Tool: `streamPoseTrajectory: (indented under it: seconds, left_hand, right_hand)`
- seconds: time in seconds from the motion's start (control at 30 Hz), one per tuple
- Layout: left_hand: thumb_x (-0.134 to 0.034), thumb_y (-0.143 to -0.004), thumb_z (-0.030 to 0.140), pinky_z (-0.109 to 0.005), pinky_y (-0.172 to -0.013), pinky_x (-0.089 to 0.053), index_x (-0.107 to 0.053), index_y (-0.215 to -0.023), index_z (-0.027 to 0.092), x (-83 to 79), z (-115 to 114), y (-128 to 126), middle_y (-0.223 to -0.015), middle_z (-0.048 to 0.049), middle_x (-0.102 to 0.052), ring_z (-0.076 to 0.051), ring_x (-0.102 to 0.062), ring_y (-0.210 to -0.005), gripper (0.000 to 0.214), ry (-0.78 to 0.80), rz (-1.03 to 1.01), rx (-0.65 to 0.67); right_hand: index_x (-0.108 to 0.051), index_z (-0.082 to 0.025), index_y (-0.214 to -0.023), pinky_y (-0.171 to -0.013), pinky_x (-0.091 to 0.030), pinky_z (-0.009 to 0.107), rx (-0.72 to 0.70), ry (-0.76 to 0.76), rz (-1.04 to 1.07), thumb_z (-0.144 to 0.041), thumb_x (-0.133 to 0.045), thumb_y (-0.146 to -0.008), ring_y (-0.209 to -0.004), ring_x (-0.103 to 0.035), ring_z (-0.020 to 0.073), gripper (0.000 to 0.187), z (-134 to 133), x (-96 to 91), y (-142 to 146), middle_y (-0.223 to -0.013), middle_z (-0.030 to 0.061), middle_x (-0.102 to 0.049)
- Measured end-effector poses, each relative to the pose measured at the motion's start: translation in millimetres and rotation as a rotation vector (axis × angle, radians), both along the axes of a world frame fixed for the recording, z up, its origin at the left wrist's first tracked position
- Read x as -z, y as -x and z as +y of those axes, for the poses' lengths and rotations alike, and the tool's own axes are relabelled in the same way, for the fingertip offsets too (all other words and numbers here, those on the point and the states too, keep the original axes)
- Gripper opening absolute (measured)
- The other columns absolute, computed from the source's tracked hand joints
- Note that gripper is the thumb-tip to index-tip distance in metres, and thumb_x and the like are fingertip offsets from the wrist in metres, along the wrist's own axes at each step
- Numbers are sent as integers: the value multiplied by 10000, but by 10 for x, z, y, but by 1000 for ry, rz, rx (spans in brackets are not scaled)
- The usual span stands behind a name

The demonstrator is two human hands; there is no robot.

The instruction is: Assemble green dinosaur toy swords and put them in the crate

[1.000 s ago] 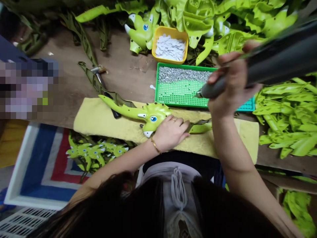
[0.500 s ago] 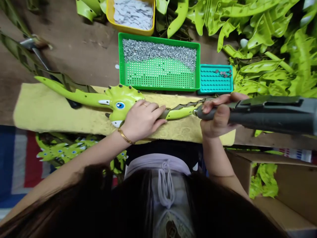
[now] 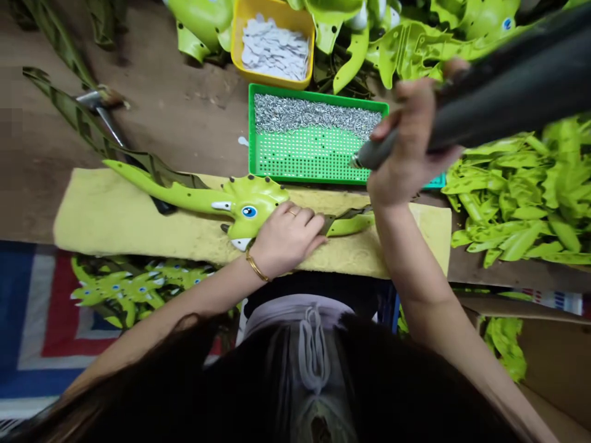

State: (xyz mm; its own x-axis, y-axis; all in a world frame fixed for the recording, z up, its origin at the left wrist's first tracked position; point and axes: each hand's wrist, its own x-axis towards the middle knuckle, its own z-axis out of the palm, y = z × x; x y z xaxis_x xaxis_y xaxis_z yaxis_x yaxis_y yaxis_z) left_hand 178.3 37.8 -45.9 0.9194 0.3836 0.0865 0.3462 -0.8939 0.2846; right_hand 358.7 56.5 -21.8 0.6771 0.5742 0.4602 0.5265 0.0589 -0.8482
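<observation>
My left hand (image 3: 286, 239) presses flat on a lime-green plastic toy dinosaur (image 3: 249, 212), which lies on a yellow cloth pad (image 3: 138, 232). The hand hides the join between the head and the body piece. My right hand (image 3: 406, 138) grips a dark grey electric screwdriver (image 3: 462, 123). Its tip (image 3: 355, 162) hovers at the edge of a green perforated tray (image 3: 305, 157) holding silver screws. The tip is apart from the dinosaur.
A yellow box (image 3: 272, 43) of white paper pieces stands beyond the tray on a wooden table (image 3: 184, 111). Heaps of green plastic parts (image 3: 517, 203) lie to the right. A metal tool (image 3: 99, 101) rests at the left. Finished toys (image 3: 124, 292) lie on a striped mat (image 3: 46, 326) below.
My right hand has swung the screwdriver away from the dinosaur's green piece and up to the screw tray. My left hand stays on the toy, and the view has shifted slightly.
</observation>
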Motion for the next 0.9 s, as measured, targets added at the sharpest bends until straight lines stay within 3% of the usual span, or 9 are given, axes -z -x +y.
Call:
streamPoseTrajectory:
  seconds: [0.07, 0.17, 0.33, 0.47, 0.63, 0.73, 0.9]
  left_hand:
    - [-531, -937, 345, -476, -951, -456, -667, -1128, 148, -13, 9, 37, -969, -117, -708, -262, -630, -929, 307, -30, -21, 14]
    - [-503, -954, 328, -553, -1075, -368, -653, -1195, 197, -23, 30, 105, -919, -71, -709, -250, -623, -971, 312, -98, -46, -13]
    - [-526, -936, 368, -566, -1073, -371, -663, -1196, 186, 11, 56, 161, -880, -65, -710, -240, -634, -893, 346, -47, -107, -36]
    - [-517, -933, 388, -555, -1088, -357, -682, -1108, 131, 21, 53, 153, -908, -90, -717, -249, -639, -918, 352, -13, -106, -66]
    - [-523, -928, 407, -547, -1093, -350, -687, -1103, 163, 8, 40, 138, -902, -75, -726, -244, -644, -921, 342, -29, -87, -75]
    - [-550, -913, 402, -548, -1098, -347, -697, -1085, 163, 11, 41, 134, -900, -75, -732, -242, -647, -917, 329, -22, -92, -80]
    - [-550, -910, 443, -546, -1090, -353, -718, -1052, 175, 42, 44, 118, -873, -64, -738, -238, -657, -889, 346, -47, -101, -96]
  right_hand:
    - [-402, -228, -1356, -673, -543, 336, -28, 18, 5, -672, -192, -938, -690, -626, 146, 645, 315, 138, 24, -1020, 98, -614]
    - [-494, -177, -1260, -654, -552, 337, 32, -43, -10, -698, -281, -913, -625, -613, 138, 661, 526, 322, 59, -873, 73, -621]
    - [-566, -223, -1156, -614, -549, 352, 13, -66, -27, -677, -268, -922, -622, -642, 145, 592, 501, 396, 37, -883, 48, -596]
    - [-531, -256, -1251, -705, -571, 402, -19, -23, 46, -719, -274, -901, -735, -663, 179, 634, 462, 364, 55, -962, 67, -623]
    - [-505, -246, -1274, -654, -546, 399, -46, -81, 92, -688, -380, -886, -641, -615, 171, 602, 432, 306, 120, -953, 77, -637]
    - [-543, -253, -1202, -604, -523, 353, -131, -216, 149, -605, -507, -867, -586, -591, 134, 487, 434, 206, 87, -958, 54, -636]
    - [-628, -317, -1113, -419, -397, 195, -289, -683, 251, -439, -689, -815, -459, -526, 30, 328, 80, -81, 104, -859, -49, -654]
